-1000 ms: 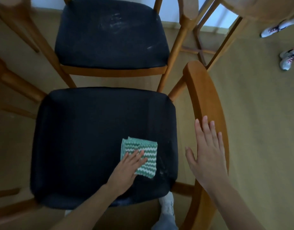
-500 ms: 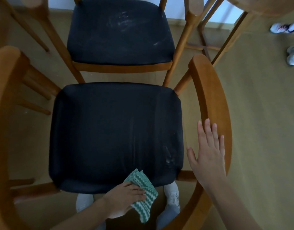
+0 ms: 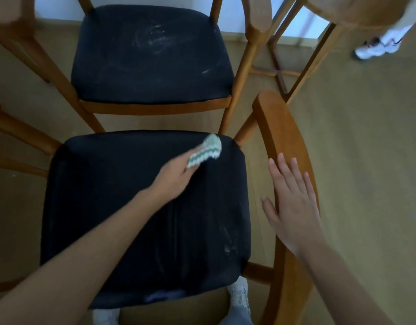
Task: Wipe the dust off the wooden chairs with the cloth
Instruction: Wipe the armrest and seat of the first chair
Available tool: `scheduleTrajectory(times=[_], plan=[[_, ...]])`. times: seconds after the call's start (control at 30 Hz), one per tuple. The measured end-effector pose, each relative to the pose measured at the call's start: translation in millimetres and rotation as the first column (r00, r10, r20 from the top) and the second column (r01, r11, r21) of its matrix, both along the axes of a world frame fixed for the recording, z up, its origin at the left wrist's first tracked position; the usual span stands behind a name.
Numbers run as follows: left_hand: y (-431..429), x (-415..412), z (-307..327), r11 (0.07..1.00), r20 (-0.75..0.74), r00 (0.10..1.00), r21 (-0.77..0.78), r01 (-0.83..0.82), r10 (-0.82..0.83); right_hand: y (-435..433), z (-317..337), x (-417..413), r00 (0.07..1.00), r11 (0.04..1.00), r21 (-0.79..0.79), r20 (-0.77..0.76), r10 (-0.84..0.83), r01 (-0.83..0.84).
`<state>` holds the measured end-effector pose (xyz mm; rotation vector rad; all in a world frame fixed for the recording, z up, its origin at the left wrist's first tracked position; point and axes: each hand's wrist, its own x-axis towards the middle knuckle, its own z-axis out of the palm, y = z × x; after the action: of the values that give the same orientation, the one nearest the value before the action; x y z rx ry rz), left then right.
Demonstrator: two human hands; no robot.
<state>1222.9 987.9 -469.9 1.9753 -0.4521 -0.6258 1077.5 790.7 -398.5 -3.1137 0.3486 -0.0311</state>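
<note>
A wooden chair with a dark padded seat [image 3: 122,207] stands right below me. My left hand [image 3: 176,174] grips a green-and-white zigzag cloth [image 3: 206,150] at the seat's far right corner; both are motion-blurred. Whitish dust smears [image 3: 229,247] show near the seat's right front. My right hand [image 3: 293,202] lies flat with straight fingers on the chair's curved wooden backrest [image 3: 279,127] to the right.
A second chair with a dusty dark seat [image 3: 150,55] stands just beyond. More wooden chair parts frame the left side [image 3: 21,134] and the top right [image 3: 357,8]. Another person's white shoe [image 3: 376,46] is at the upper right. My own shoes [image 3: 238,294] show under the seat.
My left hand carried the cloth from the seat's near edge across to its far right corner. My right hand stayed on the backrest.
</note>
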Motion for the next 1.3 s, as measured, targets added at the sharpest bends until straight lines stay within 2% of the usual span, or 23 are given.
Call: scheduleTrajectory(times=[0.07, 0.13, 0.23, 0.3, 0.33, 0.43, 0.6, 0.73, 0.93, 1.03, 1.13, 1.3], plan=[[-31.5, 36.7, -6.6, 0.996, 0.149, 0.989, 0.082, -0.037, 0.025, -11.8, 0.6, 17.4, 1.0, 0.997, 0.072, -0.021, -0.007, 0.008], [-59.5, 61.5, -28.0, 0.974, 0.286, 0.956, 0.225, -0.005, -0.061, -20.5, -1.8, 25.9, 1.0, 0.997, 0.08, -0.02, 0.018, -0.016], [-88.6, 73.9, -68.0, 0.845, 0.301, 0.892, 0.516, 0.144, -0.336, -24.3, -6.8, 27.6, 0.999, 0.996, 0.074, -0.007, 0.047, -0.047], [-98.5, 67.2, -86.4, 0.768, 0.302, 0.862, 0.624, 0.145, -0.408, -24.8, -8.7, 27.1, 0.999, 0.996, 0.082, 0.008, 0.037, -0.038], [-100.6, 62.3, -91.3, 0.759, 0.319, 0.859, 0.641, 0.116, -0.401, -25.0, -8.7, 27.6, 0.999, 0.996, 0.083, 0.016, 0.035, -0.037], [-98.3, 47.2, -92.6, 0.759, 0.345, 0.844, 0.642, 0.108, -0.411, -25.1, -8.2, 29.2, 0.999, 0.996, 0.076, 0.025, 0.047, -0.049], [-77.1, -14.2, -86.9, 0.761, 0.349, 0.783, 0.606, 0.231, -0.515, -23.7, -6.2, 27.3, 0.999, 0.995, 0.089, 0.021, 0.045, -0.047], [-51.1, -74.8, -86.0, 0.758, 0.319, 0.754, 0.554, 0.343, -0.574, -8.5, -5.0, 12.9, 0.999, 0.997, 0.073, 0.036, -0.029, 0.026], [-4.5, -154.0, -89.1, 0.615, 0.209, 0.626, 0.566, 0.55, -0.752, 30.8, -5.7, -31.6, 0.992, 0.985, 0.127, 0.023, -0.124, 0.12], [15.6, -174.3, -81.1, 0.564, 0.206, 0.564, 0.583, 0.585, -0.799, 43.4, -5.7, -45.7, 0.987, 0.976, 0.154, 0.017, -0.16, 0.155], [31.9, -180.3, -72.6, 0.466, 0.106, 0.485, 0.511, 0.723, -0.868, 53.1, -6.1, -56.9, 0.983, 0.971, 0.162, 0.022, -0.183, 0.177], [60.2, -193.6, -64.6, 0.246, 0.039, 0.261, 0.489, 0.837, -0.965, 63.5, -0.3, -70.2, 0.981, 0.965, 0.184, 0.013, -0.193, 0.188]])
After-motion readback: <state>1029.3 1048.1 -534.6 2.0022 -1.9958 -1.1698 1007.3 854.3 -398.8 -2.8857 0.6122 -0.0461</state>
